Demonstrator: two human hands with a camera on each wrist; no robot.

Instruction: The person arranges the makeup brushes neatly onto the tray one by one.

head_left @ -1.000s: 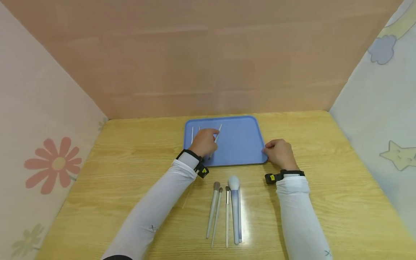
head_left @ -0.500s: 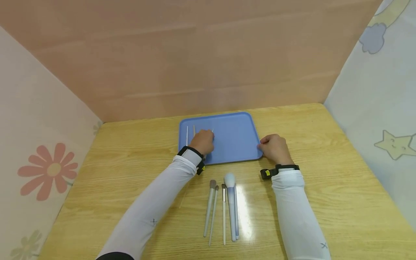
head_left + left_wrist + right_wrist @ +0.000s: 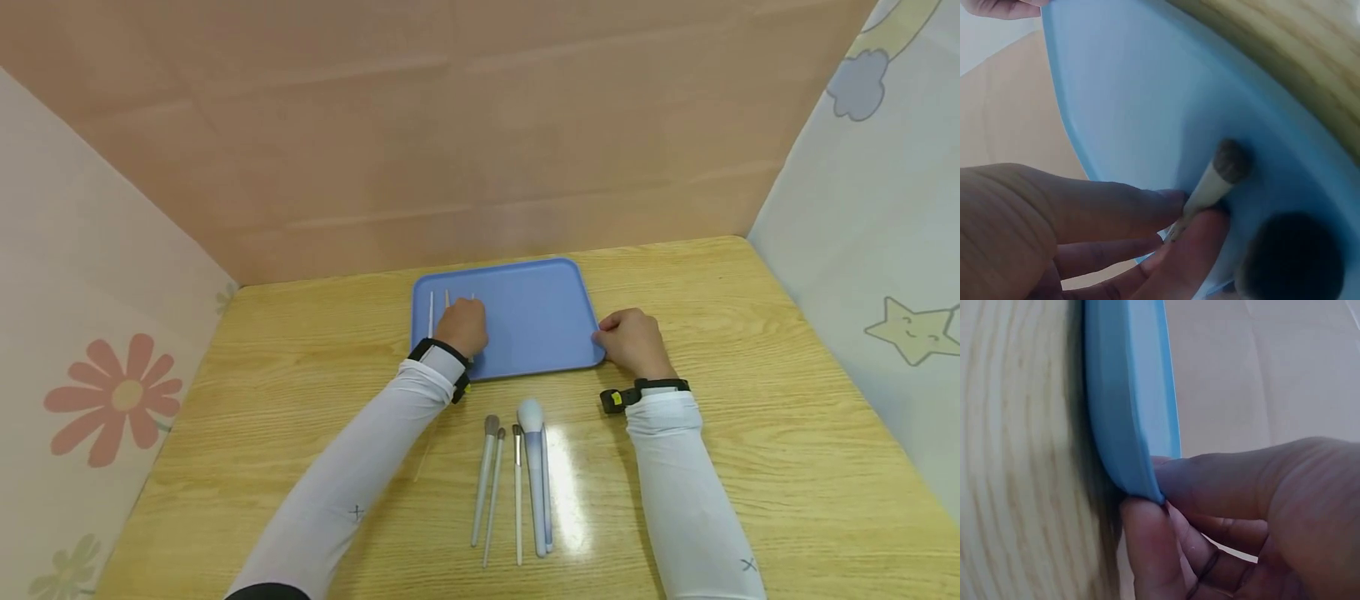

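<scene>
- Near edge of table [image 3: 750, 400]: five brushes [image 3: 517, 483] lie side by side, handles toward me, heads toward the tray. The big brush [image 3: 531, 417] with the pale blue head is second from the right.
- Past the brush heads: blue tray [image 3: 540, 317] lies flat on the table, toward the far edge.
- My right hand [image 3: 630, 342] is at the tray's right near corner. Right wrist view: thumb and fingers pinch the tray rim [image 3: 1135, 456].
- My left hand [image 3: 463, 327] is over the tray's left part, fingers curled. Left wrist view: fingertips [image 3: 1191, 250] pinch a thin brush [image 3: 1213, 181] by the ferrule; its small brown head touches the tray floor.
- Beside it in the same view, a dark round brush head [image 3: 1291, 256], blurred.
- Far left of tray: two thin handles [image 3: 438, 307] lie parallel, just left of my left hand; a third tip shows just above my knuckles.
</scene>
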